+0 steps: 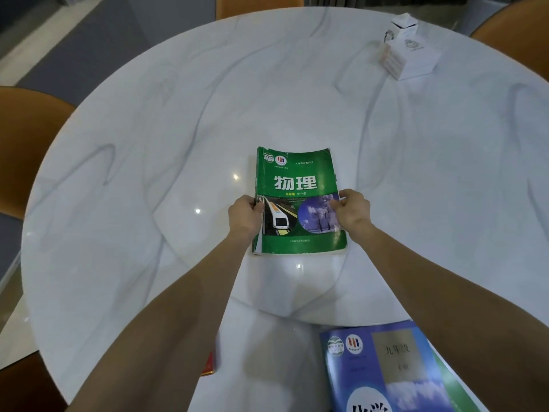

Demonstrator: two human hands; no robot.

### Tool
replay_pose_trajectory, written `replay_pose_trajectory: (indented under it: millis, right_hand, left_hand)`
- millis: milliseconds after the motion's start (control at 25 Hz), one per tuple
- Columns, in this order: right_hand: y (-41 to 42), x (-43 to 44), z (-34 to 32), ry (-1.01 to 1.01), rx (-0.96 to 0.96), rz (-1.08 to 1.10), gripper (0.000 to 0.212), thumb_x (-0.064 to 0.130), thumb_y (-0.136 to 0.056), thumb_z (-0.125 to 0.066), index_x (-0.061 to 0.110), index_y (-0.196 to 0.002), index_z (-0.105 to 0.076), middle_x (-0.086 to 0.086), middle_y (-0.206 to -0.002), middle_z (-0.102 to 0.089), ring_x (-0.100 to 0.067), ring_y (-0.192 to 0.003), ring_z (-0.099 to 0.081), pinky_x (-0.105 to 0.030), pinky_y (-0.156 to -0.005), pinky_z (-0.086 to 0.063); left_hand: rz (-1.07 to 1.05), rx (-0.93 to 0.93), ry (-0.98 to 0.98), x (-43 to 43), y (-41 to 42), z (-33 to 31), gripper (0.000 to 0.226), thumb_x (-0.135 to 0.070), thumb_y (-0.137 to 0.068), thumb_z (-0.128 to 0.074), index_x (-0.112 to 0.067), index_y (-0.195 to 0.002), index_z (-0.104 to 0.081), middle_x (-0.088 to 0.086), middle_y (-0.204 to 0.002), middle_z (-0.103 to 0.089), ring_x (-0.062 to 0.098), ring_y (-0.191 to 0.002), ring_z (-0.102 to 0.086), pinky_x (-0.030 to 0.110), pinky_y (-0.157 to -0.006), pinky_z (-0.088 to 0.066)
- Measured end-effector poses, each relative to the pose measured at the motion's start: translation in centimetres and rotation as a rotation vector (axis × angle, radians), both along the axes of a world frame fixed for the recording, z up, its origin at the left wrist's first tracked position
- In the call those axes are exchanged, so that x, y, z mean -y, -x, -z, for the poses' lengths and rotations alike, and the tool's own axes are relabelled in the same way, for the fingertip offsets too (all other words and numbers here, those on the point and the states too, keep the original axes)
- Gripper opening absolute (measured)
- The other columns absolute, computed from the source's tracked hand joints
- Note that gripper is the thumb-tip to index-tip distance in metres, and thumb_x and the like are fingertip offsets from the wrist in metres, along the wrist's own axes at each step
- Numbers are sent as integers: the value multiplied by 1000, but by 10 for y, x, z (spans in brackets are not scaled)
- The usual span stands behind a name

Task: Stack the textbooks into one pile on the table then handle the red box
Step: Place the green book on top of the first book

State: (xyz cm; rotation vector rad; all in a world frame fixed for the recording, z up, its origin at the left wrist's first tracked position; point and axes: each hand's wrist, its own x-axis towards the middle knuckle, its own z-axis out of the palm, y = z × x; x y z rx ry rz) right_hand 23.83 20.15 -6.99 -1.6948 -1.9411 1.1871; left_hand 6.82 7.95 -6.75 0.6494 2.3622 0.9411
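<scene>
Two hands, left hand (245, 215) and right hand (353, 211), pinch one green paper textbook (297, 179); one blue paper textbook (383, 367) lies near, one red box (208, 365) peeks out.

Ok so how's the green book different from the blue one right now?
The green book lies near the table's middle, gripped at its sides by the left hand and right hand; the blue book sits untouched at the near edge. The green book shows whole, while the blue one is cut off by the frame. The green book's corners look worn and curled; the blue one's look flat. Both lie face up.
</scene>
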Motion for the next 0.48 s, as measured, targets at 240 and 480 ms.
replay_pose_trajectory:
  millis: [240,480]
  right_hand:
    - [1,-7,6,-28,108,3,21,9,-89,-59,-9,-96,-67,-26,-100,-69,-33,-88,-63,-36,-83,-52]
    - [6,-9,7,-69,175,37,20,4,-88,-55,-9,-95,-67,-26,-98,-69,-38,-92,-64,-37,-82,-53]
  left_hand:
    - [97,-154,106,-1,1,8,31,-19,-96,-49,6,-101,-66,26,-104,-65,36,-91,-62,33,-73,-47]
    - [107,-165,151,-4,-4,14,35,-20,-98,-44,8,-102,-64,27,-109,-61,37,-94,-61,41,-80,-51]
